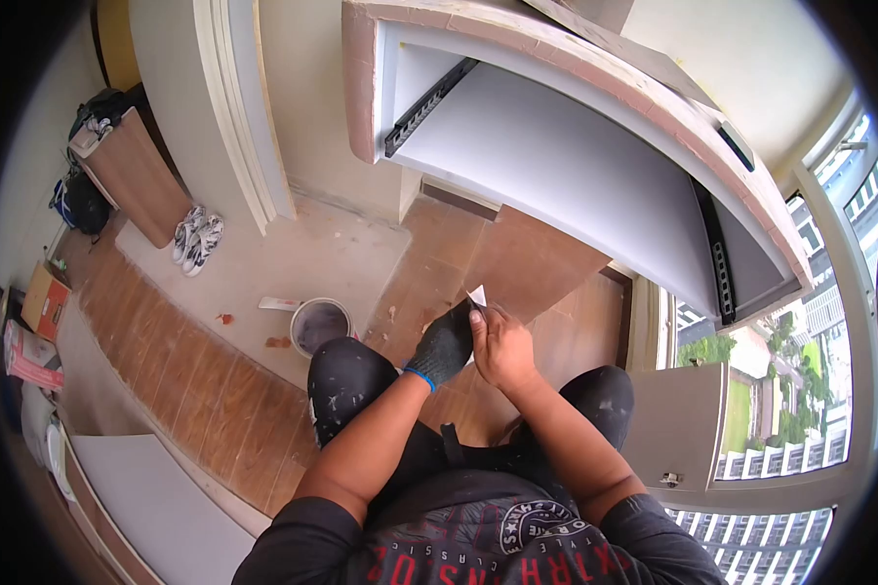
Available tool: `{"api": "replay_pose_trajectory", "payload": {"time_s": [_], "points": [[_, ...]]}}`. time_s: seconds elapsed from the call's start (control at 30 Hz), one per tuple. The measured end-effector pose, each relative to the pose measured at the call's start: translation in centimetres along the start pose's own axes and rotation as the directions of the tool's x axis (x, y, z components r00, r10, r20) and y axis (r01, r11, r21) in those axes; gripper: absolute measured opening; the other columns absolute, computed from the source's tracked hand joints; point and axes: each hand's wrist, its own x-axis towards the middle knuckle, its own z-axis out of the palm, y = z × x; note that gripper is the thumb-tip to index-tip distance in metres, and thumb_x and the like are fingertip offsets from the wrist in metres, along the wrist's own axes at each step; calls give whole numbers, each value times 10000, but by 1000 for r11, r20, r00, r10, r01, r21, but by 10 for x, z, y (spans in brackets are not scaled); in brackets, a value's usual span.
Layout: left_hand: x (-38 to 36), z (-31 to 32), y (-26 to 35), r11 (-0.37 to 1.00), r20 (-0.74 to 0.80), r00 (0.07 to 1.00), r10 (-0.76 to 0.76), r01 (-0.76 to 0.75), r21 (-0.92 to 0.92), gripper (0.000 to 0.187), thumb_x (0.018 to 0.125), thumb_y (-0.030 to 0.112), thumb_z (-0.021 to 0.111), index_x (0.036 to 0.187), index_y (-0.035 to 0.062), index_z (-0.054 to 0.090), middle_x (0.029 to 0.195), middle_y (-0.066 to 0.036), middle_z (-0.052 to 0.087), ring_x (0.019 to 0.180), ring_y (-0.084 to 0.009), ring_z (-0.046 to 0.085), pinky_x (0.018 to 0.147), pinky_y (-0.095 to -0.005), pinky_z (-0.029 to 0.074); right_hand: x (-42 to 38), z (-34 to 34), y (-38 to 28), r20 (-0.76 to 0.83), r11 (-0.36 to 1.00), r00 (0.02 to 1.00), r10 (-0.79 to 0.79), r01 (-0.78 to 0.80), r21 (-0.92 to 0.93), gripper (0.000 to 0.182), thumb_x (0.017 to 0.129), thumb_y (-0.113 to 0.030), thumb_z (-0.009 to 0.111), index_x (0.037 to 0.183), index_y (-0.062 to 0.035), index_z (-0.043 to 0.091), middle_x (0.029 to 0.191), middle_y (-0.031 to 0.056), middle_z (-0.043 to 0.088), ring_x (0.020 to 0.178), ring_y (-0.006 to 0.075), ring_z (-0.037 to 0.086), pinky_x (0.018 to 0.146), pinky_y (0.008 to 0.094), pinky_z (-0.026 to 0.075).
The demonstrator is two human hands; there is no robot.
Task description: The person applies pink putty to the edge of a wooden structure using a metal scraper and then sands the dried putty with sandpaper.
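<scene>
The person sat with both knees raised. The left hand (446,343), in a black glove, and the bare right hand (502,343) met in front of the body, both pinching one small white piece (477,295); each grip was clenched on it, apparently to keep it steady at working height. Its tip stood above the fingers. Beyond the knees, a bucket (321,325) stood on the floor (195,390) near the left leg. Farther off, the white cabinet (556,166) lay open-faced, its slide rails exposed.
</scene>
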Motion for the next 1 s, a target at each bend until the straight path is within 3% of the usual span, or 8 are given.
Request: {"api": "replay_pose_trajectory", "payload": {"time_s": [0.1,0.33,0.4,0.47,0.53,0.6,0.73,1.0], "points": [[2,-5,6,998,-29,998,53,-53,-31,403,915,100,551,1304,4,517,1167,-230,632,1047,-405,622,885,-458,515,1,3,12,12,992,992,122,-122,6,362,1039,-285,478,882,8,623,836,264,644,800,457,629,719,525,497],[1,-26,37,972,96,990,-105,123,-201,402,949,148,553,1322,0,528,1231,-211,626,1186,-383,576,972,-438,482,7,14,33,-130,984,976,175,-170,50,428,1052,-273,442,789,29,592,782,280,624,757,486,610,685,542,475],[-1,-37,47,880,144,971,-193,236,-413,406,963,159,559,1335,-3,534,1253,-212,621,1186,-387,578,977,-425,482,10,9,48,-130,970,963,236,-225,93,430,1062,-271,421,796,28,577,764,286,606,757,504,585,677,537,462],[0,-15,34,595,80,924,-373,305,-744,410,974,187,569,1342,7,545,1240,-215,629,1168,-387,591,968,-416,487,8,6,53,-121,965,963,242,-226,132,427,1069,-272,404,837,37,586,745,295,595,767,521,575,663,539,457],[4,5,13,462,50,868,-494,311,-831,386,984,217,573,1319,24,569,1210,-222,641,1133,-395,607,943,-416,497,0,3,31,-112,969,968,224,-209,130,437,1065,-286,411,817,30,584,759,300,608,757,520,586,670,548,460],[8,11,-13,569,1,845,-534,360,-739,342,990,248,570,1266,48,606,1162,-235,656,1081,-411,624,903,-425,510,-11,17,17,-134,984,982,135,-117,131,420,1064,-282,414,838,22,597,778,304,619,767,519,600,686,556,462],[10,-7,13,885,-69,907,-416,386,-261,304,1003,294,531,1154,46,623,1093,-254,670,983,-447,628,824,-482,510,-10,31,22,-179,960,966,187,-141,241,412,1066,-267,408,847,27,597,769,305,613,780,518,600,697,551,463],[-4,-11,41,933,-38,981,-191,170,-317,344,975,211,527,1271,57,608,1072,-259,658,1008,-442,634,860,-479,512,-16,38,67,-84,886,909,407,-371,277,599,1091,-379,316,748,48,557,724,308,584,729,510,566,688,526,442]]}}
